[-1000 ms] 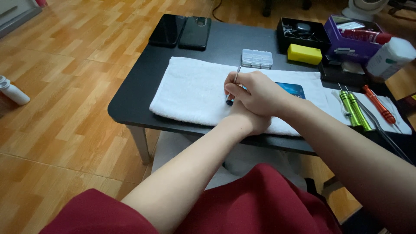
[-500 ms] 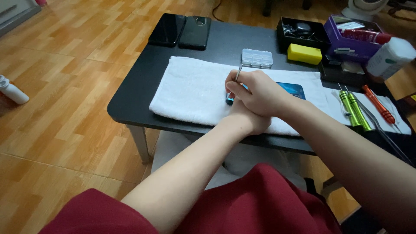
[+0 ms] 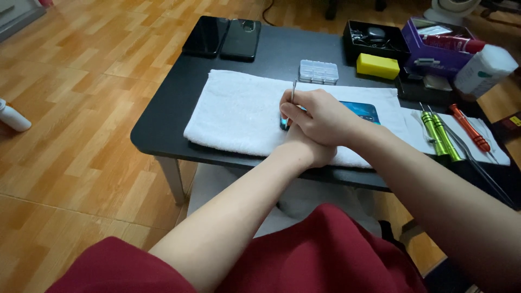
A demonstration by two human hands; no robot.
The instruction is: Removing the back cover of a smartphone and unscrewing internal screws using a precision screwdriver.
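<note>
A blue phone [image 3: 362, 111] lies on a white towel [image 3: 239, 111] spread over the black table [image 3: 163, 116]. My right hand [image 3: 323, 116] reaches in from the right and rests over the phone's left end. It pinches a thin metal tool [image 3: 293, 90] that points up. My left hand [image 3: 310, 153] comes from below and lies under the right hand at the phone's near edge. Its fingers are mostly hidden. A dark corner of the phone [image 3: 284, 124] shows beside my right thumb.
Two dark phones [image 3: 222, 37] lie at the table's far left. A clear small-parts box [image 3: 319, 71], a yellow block [image 3: 377, 65], a black tray [image 3: 374, 39] and a purple box [image 3: 434, 46] stand behind. Green drivers [image 3: 438, 135] and an orange one [image 3: 469, 128] lie right. Wooden floor surrounds.
</note>
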